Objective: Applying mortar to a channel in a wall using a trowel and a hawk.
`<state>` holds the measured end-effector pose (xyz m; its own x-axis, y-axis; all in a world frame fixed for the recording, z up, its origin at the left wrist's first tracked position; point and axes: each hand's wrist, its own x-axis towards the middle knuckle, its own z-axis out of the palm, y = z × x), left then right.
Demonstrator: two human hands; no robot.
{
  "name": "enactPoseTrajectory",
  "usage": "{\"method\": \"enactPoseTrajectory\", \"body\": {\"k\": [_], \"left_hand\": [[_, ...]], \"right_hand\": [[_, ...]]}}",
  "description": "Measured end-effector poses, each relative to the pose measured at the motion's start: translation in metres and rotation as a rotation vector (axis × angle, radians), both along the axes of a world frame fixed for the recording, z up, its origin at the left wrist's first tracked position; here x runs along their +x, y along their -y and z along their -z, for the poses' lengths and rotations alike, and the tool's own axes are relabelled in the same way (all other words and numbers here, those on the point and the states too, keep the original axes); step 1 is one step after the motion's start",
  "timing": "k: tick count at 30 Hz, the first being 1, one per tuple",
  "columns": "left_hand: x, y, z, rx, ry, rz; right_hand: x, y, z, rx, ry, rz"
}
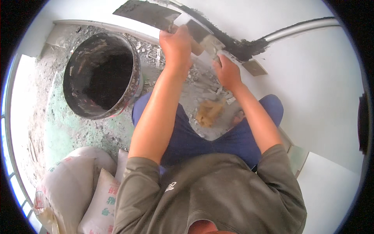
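My left hand is closed at the base of a wide flat trowel, its blade reaching up and left, smeared with dark paste. Close by, my right hand grips a small trowel whose blade points up toward the wall. Between the two hands is a dark, paste-covered patch; I cannot make out whether it belongs to a tool or the wall. Dark paste is smeared along the seam of the white wall, beside a small grey-brown square piece below it.
A large bucket with dark material inside stands at the left. Broken chips and a yellowish-brown lump lie on the floor between my legs. White printed sacks are piled at the lower left. A pale board is at the lower right.
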<state>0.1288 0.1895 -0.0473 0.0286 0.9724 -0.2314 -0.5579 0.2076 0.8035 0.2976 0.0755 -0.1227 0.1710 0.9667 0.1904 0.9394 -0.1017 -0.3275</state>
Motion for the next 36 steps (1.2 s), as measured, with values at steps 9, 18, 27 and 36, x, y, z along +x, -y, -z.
{"method": "enactPoseTrajectory", "body": {"k": [9, 18, 27, 36], "left_hand": [[-0.005, -0.003, 0.003, 0.067, 0.062, -0.053], [-0.001, -0.005, 0.007, 0.07, 0.068, 0.025], [-0.001, -0.001, 0.004, 0.091, 0.093, -0.041], [0.0, -0.006, 0.008, 0.111, 0.12, 0.007]], "right_hand": [[-0.006, -0.064, -0.019, -0.066, -0.01, 0.036], [-0.005, -0.065, -0.003, -0.177, -0.149, 0.109], [0.008, -0.058, 0.014, -0.137, -0.207, 0.026], [0.016, -0.001, 0.003, -0.147, -0.084, 0.052]]}}
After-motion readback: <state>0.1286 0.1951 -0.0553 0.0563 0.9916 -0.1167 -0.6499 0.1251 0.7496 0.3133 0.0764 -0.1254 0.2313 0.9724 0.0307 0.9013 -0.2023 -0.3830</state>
